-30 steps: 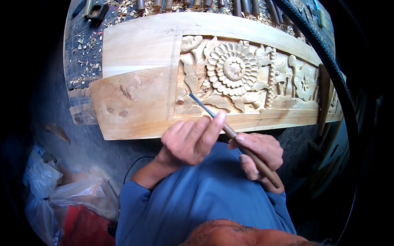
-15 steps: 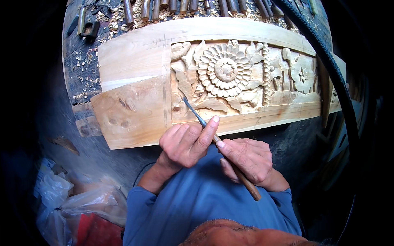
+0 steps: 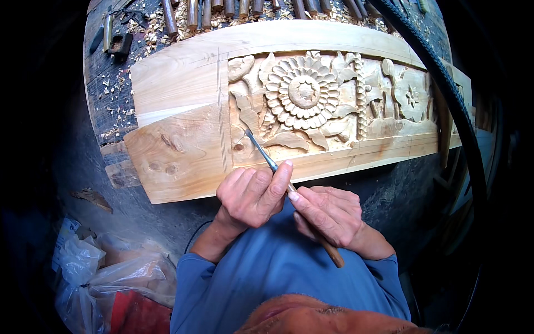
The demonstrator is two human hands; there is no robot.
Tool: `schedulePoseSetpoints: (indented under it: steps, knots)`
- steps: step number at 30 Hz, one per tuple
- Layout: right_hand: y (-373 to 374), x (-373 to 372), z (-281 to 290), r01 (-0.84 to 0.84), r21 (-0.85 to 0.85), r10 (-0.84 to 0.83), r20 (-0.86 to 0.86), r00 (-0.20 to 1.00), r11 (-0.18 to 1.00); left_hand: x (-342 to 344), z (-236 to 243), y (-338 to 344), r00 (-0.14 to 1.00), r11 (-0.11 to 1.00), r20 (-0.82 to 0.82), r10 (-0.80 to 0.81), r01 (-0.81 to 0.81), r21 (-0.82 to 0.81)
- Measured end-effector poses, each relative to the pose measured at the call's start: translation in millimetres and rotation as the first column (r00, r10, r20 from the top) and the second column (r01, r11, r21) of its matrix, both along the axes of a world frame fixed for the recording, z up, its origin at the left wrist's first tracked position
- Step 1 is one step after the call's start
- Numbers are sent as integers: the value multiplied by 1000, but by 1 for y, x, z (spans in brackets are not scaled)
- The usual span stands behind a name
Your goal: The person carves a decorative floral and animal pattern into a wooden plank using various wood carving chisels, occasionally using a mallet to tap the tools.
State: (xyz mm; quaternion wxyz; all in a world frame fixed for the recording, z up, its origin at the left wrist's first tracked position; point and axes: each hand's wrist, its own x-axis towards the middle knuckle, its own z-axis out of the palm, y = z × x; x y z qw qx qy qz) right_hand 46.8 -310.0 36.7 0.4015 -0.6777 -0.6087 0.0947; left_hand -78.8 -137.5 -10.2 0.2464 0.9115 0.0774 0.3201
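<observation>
A carving chisel (image 3: 261,149) with a metal shaft and wooden handle slants between both my hands. My left hand (image 3: 247,192) is closed round it where shaft meets handle, close to the panel's near edge. Lower on the handle, my right hand (image 3: 331,214) grips with the thumb laid along the wood. The chisel's tip touches the carved wooden panel (image 3: 178,128) at its recessed lower left corner, beside a leaf and a dark knot. A large carved flower (image 3: 304,92) stands in relief to the upper right of the tip.
Several wooden tool handles (image 3: 192,14) lie in a row among wood shavings (image 3: 153,33) at the bench's far side. A dark cable (image 3: 439,72) hangs across the right. Clear plastic bags (image 3: 83,273) and a red item (image 3: 139,314) sit on the floor at lower left.
The chisel's handle end has shifted slightly left and up with my right hand. Its tip has moved a little left and up in the recess. Both hands keep their grip.
</observation>
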Motion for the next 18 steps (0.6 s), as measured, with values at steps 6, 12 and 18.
schedulePoseSetpoints:
  steps: [6, 12, 18]
  knots:
    - [3, -3, -7, 23, 40, -23, 12, 1000, 999, -1, -2, 0, 1000, 1000, -1, -4, 4, 12]
    - [3, -4, -21, 51, 99, -52, 7, 999, 994, 2, -2, -1, 1000, 998, -7, 27, -27, 50]
    - [3, 0, -29, 35, 89, -37, 22, 999, 995, 4, -3, -2, 998, 996, -8, 67, -67, 66]
